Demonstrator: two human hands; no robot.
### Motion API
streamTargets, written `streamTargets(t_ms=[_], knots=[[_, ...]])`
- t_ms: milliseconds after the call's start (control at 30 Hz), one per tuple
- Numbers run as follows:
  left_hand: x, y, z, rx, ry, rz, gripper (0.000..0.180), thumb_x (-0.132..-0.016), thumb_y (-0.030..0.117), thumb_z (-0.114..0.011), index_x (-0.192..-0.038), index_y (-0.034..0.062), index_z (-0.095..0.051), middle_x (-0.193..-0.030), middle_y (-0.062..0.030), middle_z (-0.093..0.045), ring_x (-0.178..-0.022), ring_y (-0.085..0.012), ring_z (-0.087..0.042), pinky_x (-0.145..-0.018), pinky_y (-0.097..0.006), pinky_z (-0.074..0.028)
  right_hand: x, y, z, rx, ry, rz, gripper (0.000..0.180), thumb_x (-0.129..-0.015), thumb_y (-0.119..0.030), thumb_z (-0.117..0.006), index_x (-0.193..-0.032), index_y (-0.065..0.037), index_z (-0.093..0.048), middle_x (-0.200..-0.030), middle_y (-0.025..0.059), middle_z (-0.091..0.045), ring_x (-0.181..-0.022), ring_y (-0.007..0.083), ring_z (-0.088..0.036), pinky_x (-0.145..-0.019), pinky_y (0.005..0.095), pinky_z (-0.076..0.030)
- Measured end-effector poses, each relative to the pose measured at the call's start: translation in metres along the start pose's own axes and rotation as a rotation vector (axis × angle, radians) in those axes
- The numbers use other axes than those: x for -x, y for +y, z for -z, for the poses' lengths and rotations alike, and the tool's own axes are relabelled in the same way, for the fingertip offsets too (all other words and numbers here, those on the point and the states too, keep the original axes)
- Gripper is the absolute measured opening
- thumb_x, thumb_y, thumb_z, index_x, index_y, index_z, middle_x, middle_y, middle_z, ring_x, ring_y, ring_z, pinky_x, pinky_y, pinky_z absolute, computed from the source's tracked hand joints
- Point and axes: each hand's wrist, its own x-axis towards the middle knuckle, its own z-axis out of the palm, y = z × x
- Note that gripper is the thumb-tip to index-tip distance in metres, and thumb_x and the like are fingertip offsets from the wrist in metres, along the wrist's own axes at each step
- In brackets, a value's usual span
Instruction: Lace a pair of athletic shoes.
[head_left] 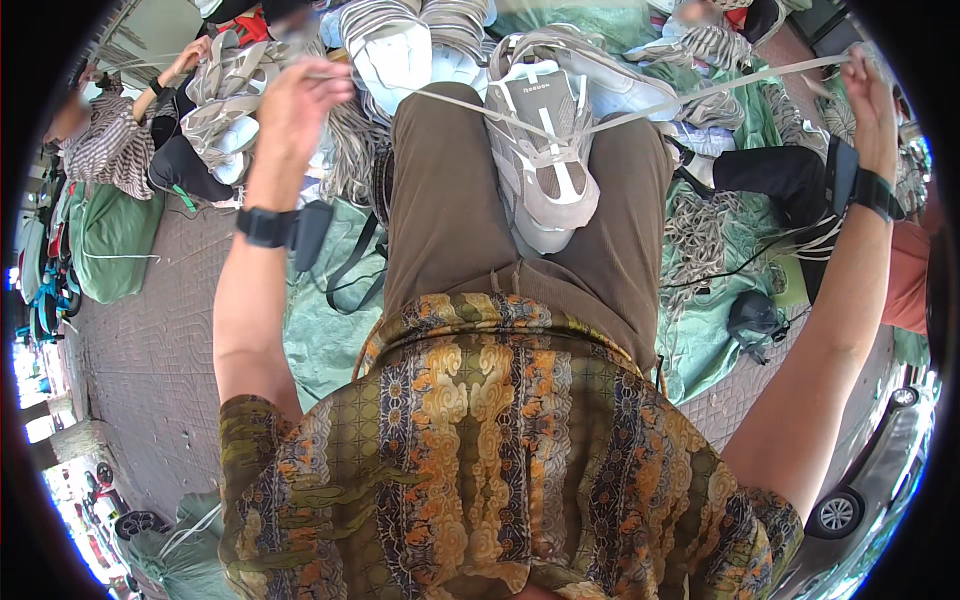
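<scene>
Fingers of both hands are seen pinched shut on lace ends, pulled wide apart. On the lap a grey-and-white sneaker [545, 150] is rested between the thighs, long axis running away from the body, toe end nearest the torso. From its eyelets a white lace [690, 100] is stretched out to each side. The left hand [300, 95] is raised up-left, the right hand [868, 95] up-right. Both are held about equally far from the shoe.

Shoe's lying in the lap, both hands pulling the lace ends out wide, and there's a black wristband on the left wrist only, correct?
Not quite: the head view shows black wristbands on both wrists. The shoe lies in the lap, and the left hand and right hand pull the lace ends apart.
</scene>
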Motion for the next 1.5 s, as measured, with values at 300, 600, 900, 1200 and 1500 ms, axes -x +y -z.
streamTargets(t_ms=[300, 600, 900, 1200, 1500], knots=[[0.095, 0.003, 0.324, 0.021, 0.429, 0.381, 0.019, -0.092, 0.014, -0.057, -0.099, -0.0030, -0.061, -0.105, -0.0210, -0.067, -0.098, -0.0309, -0.067, -0.088, -0.044, -0.057, 0.065, 0.177, 0.061, 1.607, -0.077, -0.808, 0.019, -0.078, -0.017, -0.060, -0.078, 0.001, -0.066, -0.076, 0.0184, -0.067, -0.068, 0.0303, -0.069, -0.060, 0.0385, -0.055], [0.100, -0.085, 0.140, -1.234, 0.196, 0.230, 0.016, -0.089, 0.017, -0.062, -0.097, 0.0039, -0.066, -0.082, -0.0138, -0.070, -0.076, -0.0261, -0.069, -0.067, -0.036, -0.055, 0.214, 0.189, -0.154, 1.378, -0.836, 0.459, 0.018, -0.085, -0.008, -0.065, -0.103, -0.006, -0.062, -0.095, 0.0135, -0.067, -0.086, 0.0341, -0.066, -0.073, 0.0403, -0.052], [0.077, -0.099, -0.116, -1.288, -0.319, -0.705, 0.026, -0.082, 0.007, -0.062, -0.108, 0.0049, -0.061, -0.102, -0.0127, -0.063, -0.094, -0.0311, -0.063, -0.080, -0.040, -0.053, 0.238, 0.229, -0.180, 1.422, -0.717, 0.211, 0.019, -0.085, -0.010, -0.062, -0.103, -0.006, -0.061, -0.093, 0.0126, -0.065, -0.081, 0.0341, -0.065, -0.070, 0.0433, -0.051], [0.055, -0.119, -0.127, -1.510, -0.532, -0.729, 0.019, -0.076, 0.000, -0.059, -0.095, 0.0032, -0.058, -0.077, -0.0114, -0.059, -0.077, -0.0309, -0.060, -0.069, -0.042, -0.051, 0.195, 0.228, -0.146, 0.605, -0.620, -0.494, 0.014, -0.092, -0.022, -0.066, -0.095, -0.009, -0.068, -0.072, -0.0074, -0.055, -0.061, 0.0029, -0.048, -0.058, 0.0216, -0.044], [0.061, -0.111, -0.114, -1.648, -0.565, -0.632, 0.016, -0.071, -0.003, -0.058, -0.087, 0.0020, -0.056, -0.080, -0.0116, -0.060, -0.081, -0.0291, -0.061, -0.071, -0.040, -0.053, 0.181, 0.254, -0.111, 0.483, -0.356, -0.533, 0.016, -0.091, -0.023, -0.068, -0.096, -0.007, -0.065, -0.072, -0.0073, -0.049, -0.061, 0.0032, -0.043, -0.058, 0.0216, -0.041]])
